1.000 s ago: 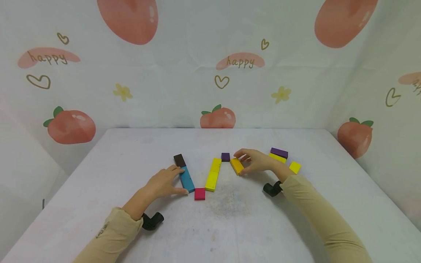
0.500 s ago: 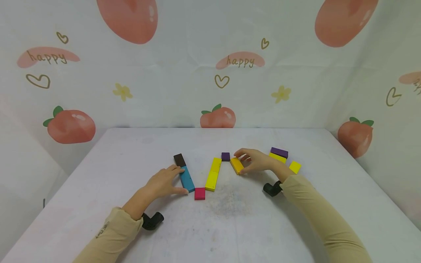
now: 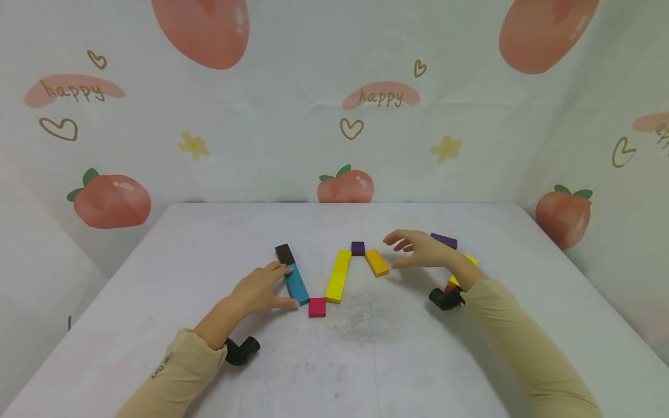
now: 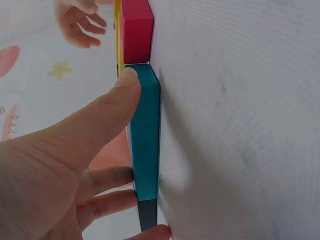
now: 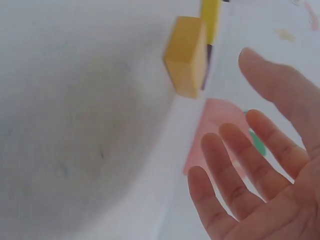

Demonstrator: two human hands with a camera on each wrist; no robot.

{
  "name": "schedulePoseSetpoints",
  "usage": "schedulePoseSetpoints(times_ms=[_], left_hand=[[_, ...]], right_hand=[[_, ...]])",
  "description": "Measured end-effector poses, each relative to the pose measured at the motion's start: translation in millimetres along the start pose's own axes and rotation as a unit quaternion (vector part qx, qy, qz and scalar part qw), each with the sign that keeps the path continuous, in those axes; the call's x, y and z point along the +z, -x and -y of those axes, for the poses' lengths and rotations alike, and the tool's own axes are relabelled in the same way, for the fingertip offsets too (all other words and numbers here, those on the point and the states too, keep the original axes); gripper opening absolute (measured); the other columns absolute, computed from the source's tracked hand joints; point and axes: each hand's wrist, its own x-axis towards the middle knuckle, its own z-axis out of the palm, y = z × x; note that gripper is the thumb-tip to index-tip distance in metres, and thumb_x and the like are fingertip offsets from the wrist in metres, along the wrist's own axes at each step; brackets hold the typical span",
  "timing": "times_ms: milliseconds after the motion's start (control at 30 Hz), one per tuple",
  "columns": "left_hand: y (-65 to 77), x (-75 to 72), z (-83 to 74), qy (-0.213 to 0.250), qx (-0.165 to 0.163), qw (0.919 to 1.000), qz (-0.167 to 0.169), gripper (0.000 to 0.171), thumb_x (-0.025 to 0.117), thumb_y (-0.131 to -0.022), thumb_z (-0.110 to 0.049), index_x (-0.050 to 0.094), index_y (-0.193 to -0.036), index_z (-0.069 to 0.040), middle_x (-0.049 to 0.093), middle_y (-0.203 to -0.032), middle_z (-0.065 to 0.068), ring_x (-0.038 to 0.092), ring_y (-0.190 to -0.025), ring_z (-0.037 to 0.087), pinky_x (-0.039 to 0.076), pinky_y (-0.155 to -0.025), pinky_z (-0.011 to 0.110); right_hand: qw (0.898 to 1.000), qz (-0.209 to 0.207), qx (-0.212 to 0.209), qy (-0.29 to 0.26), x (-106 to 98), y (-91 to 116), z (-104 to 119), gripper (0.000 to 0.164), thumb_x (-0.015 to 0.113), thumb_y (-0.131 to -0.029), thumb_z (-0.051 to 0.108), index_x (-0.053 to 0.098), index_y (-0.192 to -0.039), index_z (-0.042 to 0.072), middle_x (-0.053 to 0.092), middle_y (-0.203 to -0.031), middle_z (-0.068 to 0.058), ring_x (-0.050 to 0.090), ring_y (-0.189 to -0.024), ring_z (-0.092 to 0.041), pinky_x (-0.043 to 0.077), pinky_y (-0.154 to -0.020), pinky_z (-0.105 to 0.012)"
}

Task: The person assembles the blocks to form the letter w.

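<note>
On the counter (image 3: 334, 366), the left hand (image 3: 261, 291), its grip wide, reaches the dark block (image 3: 285, 254) and nearer blue block (image 3: 297, 284); the left wrist view shows its thumb touching the blue one beside the red block (image 3: 317, 307). Only the head view shows both yellow blocks (image 3: 336, 287) whole, running far to the small purple block (image 3: 358, 248). Right of that lies the orange block (image 3: 377, 263); the right wrist view shows it apart from the right hand (image 3: 424, 250), whose grip is wide.
</note>
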Motion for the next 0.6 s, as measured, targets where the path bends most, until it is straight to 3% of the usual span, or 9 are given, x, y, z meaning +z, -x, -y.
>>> schedulePoseSetpoints(times_ms=[267,433,600], left_hand=[[0.1,0.2,0.6,0.0,0.009,0.9999,-0.005,0.077,0.073,-0.075,-0.047,0.048,-0.134,-0.002,0.043,-0.14,0.023,0.049,-0.118,0.044,0.045,-0.096,0.053],[0.1,-0.1,0.4,-0.001,0.012,0.9999,-0.006,0.077,0.073,-0.075,-0.046,0.048,-0.133,-0.002,0.043,-0.14,0.024,0.049,-0.118,0.044,0.046,-0.096,0.053],[0.1,-0.5,0.0,0.002,0.006,1.0,-0.002,0.077,0.073,-0.076,-0.046,0.048,-0.134,-0.002,0.042,-0.14,0.023,0.048,-0.119,0.043,0.045,-0.097,0.053]], right_hand=[[0.997,-0.062,0.031,0.034,-19.3,26.5,-11.9,0.044,0.068,-0.085,0.016,0.054,-0.121,-0.003,0.059,-0.117,-0.023,0.062,-0.101,-0.034,0.05,-0.093,-0.048],[0.989,-0.106,0.091,0.045,-29.5,42.0,-24.1,0.04,0.067,-0.085,0.017,0.057,-0.118,-0.003,0.062,-0.111,-0.022,0.062,-0.097,-0.029,0.051,-0.09,-0.045],[0.981,-0.111,0.158,0.033,-34.6,50.7,-35.5,0.041,0.066,-0.086,0.019,0.057,-0.118,-0.005,0.06,-0.113,-0.025,0.058,-0.102,-0.036,0.049,-0.092,-0.048]])
